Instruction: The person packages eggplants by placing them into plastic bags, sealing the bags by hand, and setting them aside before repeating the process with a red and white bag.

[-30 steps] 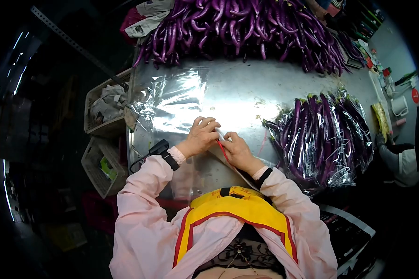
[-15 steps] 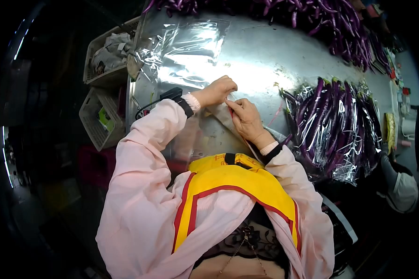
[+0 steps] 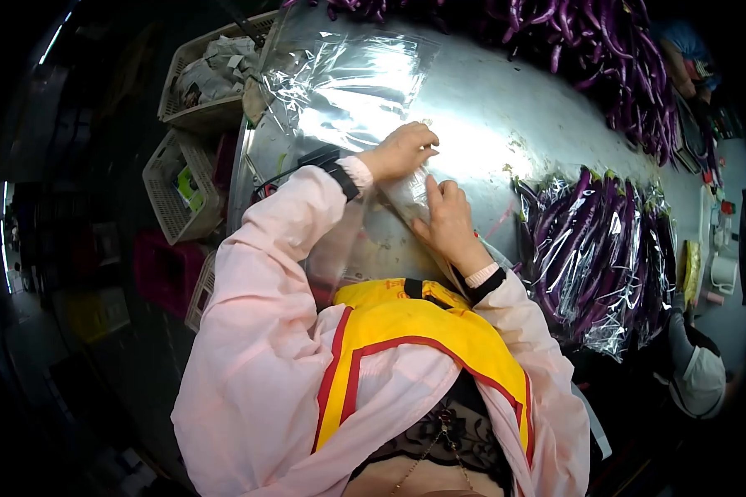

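A clear plastic bag (image 3: 408, 199) runs from under my hands down toward the apron's top edge. My left hand (image 3: 399, 152) is curled over the bag's far end, thumb and forefinger bent close together; its lower fingers are hidden. On the bag's right side lies my right hand (image 3: 454, 225), thumb and forefinger spread apart, the fingertips against the plastic. Beyond my left hand, a pile of flat clear bags (image 3: 352, 87) lies on the metal table (image 3: 489, 108). To the right of my right hand are several purple eggplants in clear bags (image 3: 593, 257).
A heap of loose eggplants (image 3: 588, 41) covers the table's far right. Pale plastic baskets (image 3: 192, 186) and a pink crate (image 3: 167, 277) stand left of the table. A black object with a cable (image 3: 319, 156) lies by my left wrist. Part of a person (image 3: 680, 70) shows at far right.
My fingertips, close together before, have moved apart. The right forefinger and thumb have spread over the bag, and the left thumb and forefinger have loosened slightly. The camera view has shifted a little.
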